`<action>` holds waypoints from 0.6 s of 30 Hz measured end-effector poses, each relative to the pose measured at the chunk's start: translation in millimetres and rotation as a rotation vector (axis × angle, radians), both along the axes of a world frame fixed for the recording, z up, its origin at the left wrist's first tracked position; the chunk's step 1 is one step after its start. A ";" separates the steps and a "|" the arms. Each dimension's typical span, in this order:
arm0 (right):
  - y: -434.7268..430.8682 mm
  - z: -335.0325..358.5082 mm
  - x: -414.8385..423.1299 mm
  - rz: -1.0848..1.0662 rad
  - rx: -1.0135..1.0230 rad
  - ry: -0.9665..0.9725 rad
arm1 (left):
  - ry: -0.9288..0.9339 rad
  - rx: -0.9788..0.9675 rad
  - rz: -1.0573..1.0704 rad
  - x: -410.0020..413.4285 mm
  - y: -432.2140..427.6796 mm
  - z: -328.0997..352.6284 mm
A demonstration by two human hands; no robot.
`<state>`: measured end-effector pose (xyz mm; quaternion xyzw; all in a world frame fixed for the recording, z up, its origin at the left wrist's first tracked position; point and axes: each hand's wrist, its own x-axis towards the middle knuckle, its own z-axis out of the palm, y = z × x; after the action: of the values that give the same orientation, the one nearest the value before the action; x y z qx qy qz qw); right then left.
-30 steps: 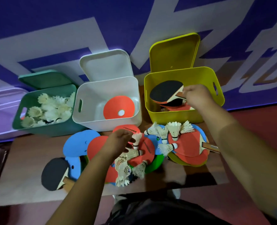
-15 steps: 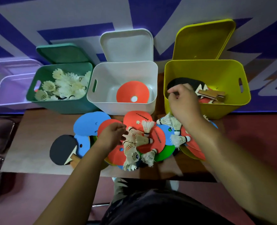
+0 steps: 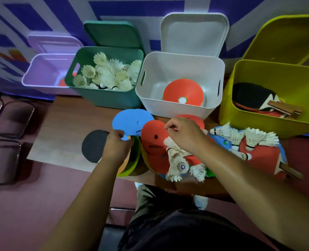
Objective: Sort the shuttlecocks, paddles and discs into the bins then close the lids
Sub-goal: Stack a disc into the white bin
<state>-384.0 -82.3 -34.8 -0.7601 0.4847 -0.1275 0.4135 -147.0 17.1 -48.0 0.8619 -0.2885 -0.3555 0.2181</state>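
Fingers [image 3: 122, 134] of the left hand [image 3: 117, 147] are curled tight, thumb on top, pinching the near edge of the blue disc [image 3: 132, 122], which fans out toward 12 o'clock from the knuckles. At 9 o'clock of that hand the black paddle [image 3: 93, 147] lies flat on the tabletop [image 3: 68, 124], and under the palm sits a stack of green and orange discs [image 3: 134, 160].

Over to the right hand [image 3: 184, 136]: fingertips [image 3: 169, 126] drawn together right at the far edge of the red disc [image 3: 152, 140]. Gripping it? Cannot tell. Loose shuttlecocks [image 3: 179, 163] lie under that wrist at 6 o'clock, and a second cluster of shuttlecocks [image 3: 249, 138] sits at 3 o'clock on a red paddle [image 3: 260, 160].

Further out, the bins, all lids up:
- The green bin [image 3: 103, 98] at 11 o'clock is heaped with binned shuttlecocks [image 3: 110, 73].
- The white bin [image 3: 168, 109] at 12 holds one orange-red disc [image 3: 183, 92].
- The yellow bin [image 3: 249, 118] at 2 holds stacked paddles [image 3: 253, 96].
- The lilac bin [image 3: 41, 69] sits far off at 10.
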 end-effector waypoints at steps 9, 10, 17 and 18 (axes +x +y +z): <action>40.6 -20.4 79.9 0.239 0.199 0.164 | -0.104 0.145 -0.365 0.3 53.3 -42.4; 44.4 -24.2 86.1 0.248 0.207 0.185 | -0.112 0.153 -0.428 -0.4 58.0 -49.7; 49.1 -38.0 111.5 0.201 0.214 0.256 | -0.308 0.083 -0.455 -4.1 72.7 -73.0; 48.1 -38.7 113.5 0.177 0.208 0.262 | -0.305 0.065 -0.459 -0.8 71.5 -71.3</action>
<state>-270.5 -34.2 -73.5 -0.7632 0.4761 0.0605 0.4327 -147.9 88.7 -119.3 0.8242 -0.4940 -0.2708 0.0583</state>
